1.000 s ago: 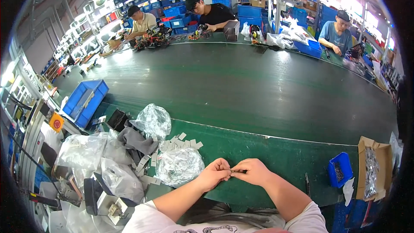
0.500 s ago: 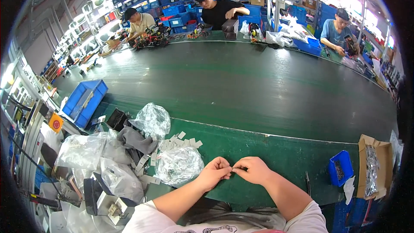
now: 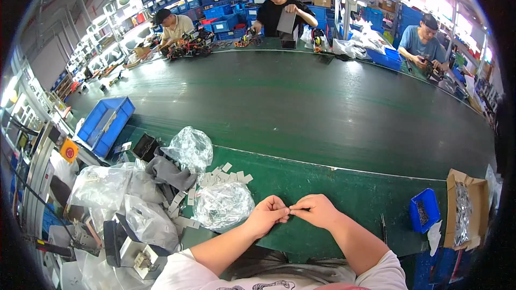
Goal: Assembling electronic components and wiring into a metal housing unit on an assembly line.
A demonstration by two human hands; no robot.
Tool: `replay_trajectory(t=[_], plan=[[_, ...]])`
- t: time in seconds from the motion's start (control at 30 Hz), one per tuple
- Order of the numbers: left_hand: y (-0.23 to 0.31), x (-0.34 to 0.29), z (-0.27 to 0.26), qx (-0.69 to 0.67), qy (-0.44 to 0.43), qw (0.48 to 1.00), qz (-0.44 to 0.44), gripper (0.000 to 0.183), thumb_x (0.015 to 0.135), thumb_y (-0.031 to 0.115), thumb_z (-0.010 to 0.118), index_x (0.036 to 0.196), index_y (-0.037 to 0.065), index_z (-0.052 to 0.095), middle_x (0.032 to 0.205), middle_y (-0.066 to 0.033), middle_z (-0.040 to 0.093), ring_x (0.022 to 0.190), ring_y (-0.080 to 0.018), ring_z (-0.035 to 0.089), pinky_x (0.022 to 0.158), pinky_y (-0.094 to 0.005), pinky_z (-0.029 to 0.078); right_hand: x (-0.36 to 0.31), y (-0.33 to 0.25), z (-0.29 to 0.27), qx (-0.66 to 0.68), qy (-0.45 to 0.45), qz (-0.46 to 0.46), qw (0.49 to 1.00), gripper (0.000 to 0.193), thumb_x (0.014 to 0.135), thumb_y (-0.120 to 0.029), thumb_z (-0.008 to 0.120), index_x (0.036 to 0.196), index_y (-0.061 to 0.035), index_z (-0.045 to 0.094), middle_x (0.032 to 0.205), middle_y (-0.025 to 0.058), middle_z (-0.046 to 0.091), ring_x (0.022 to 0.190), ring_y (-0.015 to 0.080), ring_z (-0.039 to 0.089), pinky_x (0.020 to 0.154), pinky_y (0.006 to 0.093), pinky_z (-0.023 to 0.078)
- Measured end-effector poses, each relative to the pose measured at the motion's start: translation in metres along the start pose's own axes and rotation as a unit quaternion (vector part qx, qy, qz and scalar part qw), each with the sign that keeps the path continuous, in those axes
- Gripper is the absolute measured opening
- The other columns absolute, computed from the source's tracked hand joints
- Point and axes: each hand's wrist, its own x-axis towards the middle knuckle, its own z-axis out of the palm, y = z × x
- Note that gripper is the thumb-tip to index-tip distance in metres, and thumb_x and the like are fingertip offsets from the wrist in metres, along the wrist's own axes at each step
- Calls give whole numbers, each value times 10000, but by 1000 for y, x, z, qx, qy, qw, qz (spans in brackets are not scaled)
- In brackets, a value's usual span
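Pinches a tiny piece (image 3: 291, 211) midway between left hand (image 3: 272, 216) and right hand (image 3: 316, 211) with closed grip, toward near edge of bench (image 3: 344, 196). Cannot tell its long axis.

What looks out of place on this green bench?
Mainly the small, flat grey rectangular pieces, strewn at uneven angles beyond the crumpled clear plastic bag by the left hand. A limp white scrap also lies loose beside the small blue plastic bin. No obvious damage.

I note on my green worktop (image 3: 344, 187): small blue bin (image 3: 415, 217); left of it, slim tool (image 3: 384, 229); farther left, clear bag (image 3: 223, 207) and flat grey pieces (image 3: 220, 176).
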Motion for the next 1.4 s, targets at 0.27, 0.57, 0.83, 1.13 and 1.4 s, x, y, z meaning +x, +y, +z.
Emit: replay_trajectory(t=[0.27, 0.57, 0.83, 1.13, 1.4], plan=[[1, -1, 0, 3, -2, 1000, 7, 110, 931, 11, 663, 923, 60, 565, 837, -55, 671, 720, -137, 647, 667, -262, 533, 0, -1, 0, 26, -12, 26, 999, 162, 849, -162, 759, 981, -69, 774, 879, 104, 738, 802, 231, 712, 711, 319, 559], [-1, -1, 0, 4, -2, 1000, 8, 121, 927, -2, 659, 939, 56, 553, 836, -44, 645, 735, -131, 633, 665, -255, 518, 0, -2, -1, 15, -16, 44, 999, 168, 849, -173, 761, 982, -70, 770, 896, 100, 736, 805, 229, 708, 718, 318, 555], [0, -1, 1, 0, -3, 1000, 16, 137, 921, -2, 662, 944, 53, 539, 821, -32, 618, 702, -116, 596, 644, -247, 489, -3, -4, 2, -3, -20, 23, 1000, 171, 840, -187, 766, 967, -73, 764, 862, 81, 720, 766, 224, 690, 670, 321, 546], [-1, 0, 2, -1, 5, 1000, 28, 201, 895, -57, 653, 919, 81, 509, 790, -32, 577, 687, -136, 582, 630, -265, 482, 1, -6, 1, -3, -19, 54, 998, 179, 817, -204, 785, 927, -66, 759, 870, 76, 718, 761, 215, 686, 674, 319, 554], [0, -2, 5, 1, 8, 999, 44, 197, 902, -41, 649, 947, 80, 499, 788, -3, 557, 664, -111, 564, 612, -242, 454, -1, -9, 2, -4, -24, 59, 998, 172, 812, -193, 789, 919, -63, 757, 871, 80, 719, 756, 210, 689, 687, 317, 560]])
